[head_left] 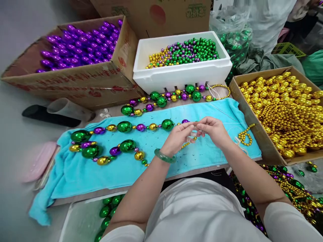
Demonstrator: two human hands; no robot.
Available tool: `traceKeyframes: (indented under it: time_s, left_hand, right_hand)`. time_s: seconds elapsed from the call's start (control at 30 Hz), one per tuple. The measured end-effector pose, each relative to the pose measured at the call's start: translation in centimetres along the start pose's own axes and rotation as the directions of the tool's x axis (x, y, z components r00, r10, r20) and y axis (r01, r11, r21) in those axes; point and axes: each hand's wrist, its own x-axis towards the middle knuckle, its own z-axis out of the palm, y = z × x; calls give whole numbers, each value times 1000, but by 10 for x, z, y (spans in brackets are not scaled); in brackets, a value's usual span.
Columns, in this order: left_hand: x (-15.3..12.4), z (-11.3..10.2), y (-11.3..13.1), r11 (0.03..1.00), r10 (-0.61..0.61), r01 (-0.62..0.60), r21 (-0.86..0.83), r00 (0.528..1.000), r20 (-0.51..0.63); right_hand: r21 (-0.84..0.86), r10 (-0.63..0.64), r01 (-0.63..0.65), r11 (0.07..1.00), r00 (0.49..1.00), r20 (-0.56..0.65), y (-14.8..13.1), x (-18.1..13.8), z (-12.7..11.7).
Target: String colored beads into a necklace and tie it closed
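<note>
My left hand (180, 134), with a green bangle at its wrist, and my right hand (212, 129) meet fingertip to fingertip above a turquoise towel (106, 178). Both are closed in a pinch. A strand of green, purple and gold beads (124, 126) lies looped on the towel, its upper end running under my left hand. Short gold beads (185, 146) hang below the fingers. From my right hand a thin clear thread (230, 123) stretches rightward. The exact point gripped is hidden by the fingers. A small gold bead loop (245, 137) lies on the towel at right.
Behind the towel lies another bead strand (161, 101). A carton of purple beads (121, 74), a white foam box (181, 74) of small beads and a carton of gold beads (257, 124) surround the work area. A clear cup (65, 109) and pink case (41, 161) are at left.
</note>
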Motion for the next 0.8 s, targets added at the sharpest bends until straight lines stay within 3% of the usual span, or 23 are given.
traceKeyframes:
  time_s: [0.23, 0.33, 0.4, 0.47, 0.5, 0.57, 0.7, 0.8]
  left_hand:
    - [-2, -7, 0, 960, 44, -35, 279, 999, -28]
    - [-6, -15, 3, 967, 124, -109, 229, 991, -51]
    - [-10, -24, 5, 984, 137, -121, 128, 983, -124]
    - [-17, -34, 7, 991, 130, -129, 21, 970, -204]
    - [-21, -40, 8, 989, 136, -144, -15, 962, -237]
    - [-29, -50, 12, 979, 173, -197, -53, 939, -297]
    - [-50, -70, 26, 933, 283, -349, -88, 862, -421]
    - [-68, -87, 46, 878, 373, -471, -88, 787, -492]
  right_hand:
    - [-3, -39, 39, 999, 994, -99, -5, 10, 0]
    - [-299, -60, 31, 954, 994, -86, 1, 26, -13]
    - [-669, -103, 5, 743, 989, -106, 10, 39, -22]
    - [-924, -114, -25, 381, 991, -73, 20, 50, -26]
    - [-975, -82, -23, 221, 996, -42, 25, 53, -25]
    - [-999, -4, -2, 48, 1000, -2, 31, 58, -20]
    - [-999, 64, 22, 47, 998, 25, 21, 64, -10]
    - [-996, 100, 38, 86, 994, 46, -11, 71, -4]
